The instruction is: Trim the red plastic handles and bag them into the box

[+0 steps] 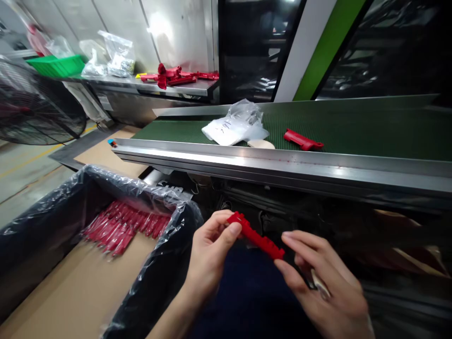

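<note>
A red moulded plastic part (pixel 259 238) with notched edges is held up in front of me, slanting down to the right. My left hand (pixel 213 245) pinches its upper end between thumb and fingers. At its lower end, the thumb of my right hand (pixel 323 278) touches or nearly touches the part, the index finger just off it. Tucked in the curled fingers of that right hand is a small tool with a pale handle (pixel 320 285); its working end is hidden. Another red plastic part (pixel 302 140) lies on the green conveyor belt (pixel 370 127) beyond my hands.
A metal rail (pixel 247 162) edges the belt, where a clear plastic bag (pixel 240 125) lies. To the left, a lined bin (pixel 139 263) holds several bagged red parts (pixel 120 226). More red parts (pixel 173 75), bags and a green basket (pixel 56 65) occupy the back shelf; a fan (pixel 31 106) stands far left.
</note>
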Available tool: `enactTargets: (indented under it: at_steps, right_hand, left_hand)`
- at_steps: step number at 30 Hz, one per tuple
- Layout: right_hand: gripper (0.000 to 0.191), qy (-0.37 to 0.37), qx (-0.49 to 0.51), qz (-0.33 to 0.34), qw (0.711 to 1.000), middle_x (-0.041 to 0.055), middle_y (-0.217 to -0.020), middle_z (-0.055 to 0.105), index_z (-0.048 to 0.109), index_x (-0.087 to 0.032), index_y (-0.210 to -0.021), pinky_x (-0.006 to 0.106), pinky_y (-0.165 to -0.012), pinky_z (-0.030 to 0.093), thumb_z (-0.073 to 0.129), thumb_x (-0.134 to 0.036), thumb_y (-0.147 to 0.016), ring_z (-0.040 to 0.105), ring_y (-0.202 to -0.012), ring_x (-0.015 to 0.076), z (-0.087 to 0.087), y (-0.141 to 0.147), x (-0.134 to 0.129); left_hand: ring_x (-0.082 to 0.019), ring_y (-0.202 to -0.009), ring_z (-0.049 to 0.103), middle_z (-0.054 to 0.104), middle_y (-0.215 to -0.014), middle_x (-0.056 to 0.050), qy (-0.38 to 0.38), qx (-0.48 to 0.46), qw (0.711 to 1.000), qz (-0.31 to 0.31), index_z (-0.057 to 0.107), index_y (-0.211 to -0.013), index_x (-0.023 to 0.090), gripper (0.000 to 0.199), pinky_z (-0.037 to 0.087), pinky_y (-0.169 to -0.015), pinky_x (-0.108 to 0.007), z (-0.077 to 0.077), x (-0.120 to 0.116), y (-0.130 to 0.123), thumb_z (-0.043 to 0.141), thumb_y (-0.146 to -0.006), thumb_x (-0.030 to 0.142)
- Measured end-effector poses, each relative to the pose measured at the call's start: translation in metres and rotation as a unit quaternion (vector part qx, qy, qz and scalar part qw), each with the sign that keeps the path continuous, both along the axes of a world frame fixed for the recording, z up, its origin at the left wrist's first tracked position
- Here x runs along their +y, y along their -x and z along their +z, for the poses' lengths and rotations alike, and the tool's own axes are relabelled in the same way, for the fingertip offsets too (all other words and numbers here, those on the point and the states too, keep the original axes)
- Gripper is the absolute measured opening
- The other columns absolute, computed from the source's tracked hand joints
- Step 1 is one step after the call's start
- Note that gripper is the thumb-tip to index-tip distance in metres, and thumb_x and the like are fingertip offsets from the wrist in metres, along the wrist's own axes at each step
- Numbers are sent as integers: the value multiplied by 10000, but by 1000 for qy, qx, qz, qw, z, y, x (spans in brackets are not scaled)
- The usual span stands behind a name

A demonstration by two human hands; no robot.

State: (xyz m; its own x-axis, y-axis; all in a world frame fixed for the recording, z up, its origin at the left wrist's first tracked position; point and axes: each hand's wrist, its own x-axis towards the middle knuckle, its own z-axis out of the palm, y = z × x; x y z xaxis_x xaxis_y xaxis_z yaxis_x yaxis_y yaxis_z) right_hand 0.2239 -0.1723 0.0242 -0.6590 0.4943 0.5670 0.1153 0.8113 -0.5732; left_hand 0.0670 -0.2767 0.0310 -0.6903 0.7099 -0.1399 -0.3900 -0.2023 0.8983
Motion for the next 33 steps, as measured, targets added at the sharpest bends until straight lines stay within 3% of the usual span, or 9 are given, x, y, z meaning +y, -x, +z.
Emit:
enactTargets:
  at_steps: [3, 5, 12, 18, 22, 24, 26, 29, 33]
  right_hand:
    - [369, -5, -38, 46, 998, 111, -1194, 592, 574, -152, -1226, 246, -847, 573, 637, -270, -882, 623, -1045, 177, -2, -1, 6]
    - [310, -7, -47, 66, 997, 101, -1152, 617, 587, -150, -1188, 228, -874, 566, 615, -238, -892, 634, -1033, 159, -3, -1, 6]
    - [304, -16, -27, 20, 999, 94, -1073, 647, 591, -164, -1159, 205, -770, 587, 648, -241, -870, 669, -935, 157, -9, -12, -6]
    - [366, 15, 28, 22, 999, 118, -1034, 659, 566, -131, -1189, 237, -714, 599, 665, -267, -864, 674, -890, 185, -12, -9, -8]
    - [424, 64, -5, 111, 992, 92, -1027, 651, 546, -155, -1216, 193, -653, 585, 618, -422, -894, 653, -732, 123, -2, -3, 4]
    - [426, 98, -27, 122, 987, 74, -1046, 633, 530, -184, -1245, 168, -598, 569, 609, -422, -901, 613, -636, 83, 4, 1, 16]
    - [445, 139, -50, 92, 985, 73, -1119, 612, 478, -215, -1310, 164, -639, 576, 601, -368, -911, 632, -689, 82, 10, 7, 31]
    - [437, 180, -92, 76, 976, 67, -1240, 585, 431, -261, -1360, 210, -830, 575, 548, -291, -939, 655, -975, 125, 21, 22, 52]
    - [341, 110, -87, 124, 982, 37, -1179, 620, 564, -254, -1254, 217, -893, 539, 511, -142, -936, 619, -1057, 126, 39, 42, 72]
  left_hand:
    - [-97, -777, 533, 603, -824, -7, 11, -31, 999, 0, 683, -888, 179, 140, 443, -766, -225, 4, 3, 2, 688, -840, 311]
    - [-94, -746, 519, 595, -785, -6, 14, -50, 999, -5, 666, -853, 163, 163, 439, -744, -226, 6, 7, 2, 688, -838, 324]
    - [-93, -749, 489, 553, -788, 7, 15, -85, 996, -18, 635, -848, 176, 190, 434, -721, -223, 7, 23, -10, 652, -864, 364]
    - [-178, -951, 579, 609, -1110, -73, 5, -125, 989, -73, 608, -1037, 181, 194, 472, -809, -294, 15, 32, -19, 578, -903, 319]
    - [-144, -750, 596, 628, -985, -63, 14, -151, 987, -61, 572, -1047, 172, 187, 489, -696, -284, 20, 35, -18, 539, -909, 293]
    - [-109, -658, 561, 614, -936, -36, 21, -157, 986, -46, 564, -1055, 183, 186, 465, -601, -244, 21, 34, -16, 528, -912, 297]
    - [-93, -621, 534, 606, -938, -25, 22, -172, 984, -45, 558, -1061, 199, 184, 432, -539, -219, 22, 34, -14, 515, -917, 306]
    - [-79, -590, 511, 604, -919, -23, 23, -195, 979, -55, 565, -1050, 201, 179, 393, -500, -195, 23, 35, -10, 505, -918, 308]
    - [-78, -574, 512, 606, -917, -32, 16, -204, 977, -64, 584, -1027, 196, 177, 384, -487, -193, 27, 42, -3, 496, -915, 301]
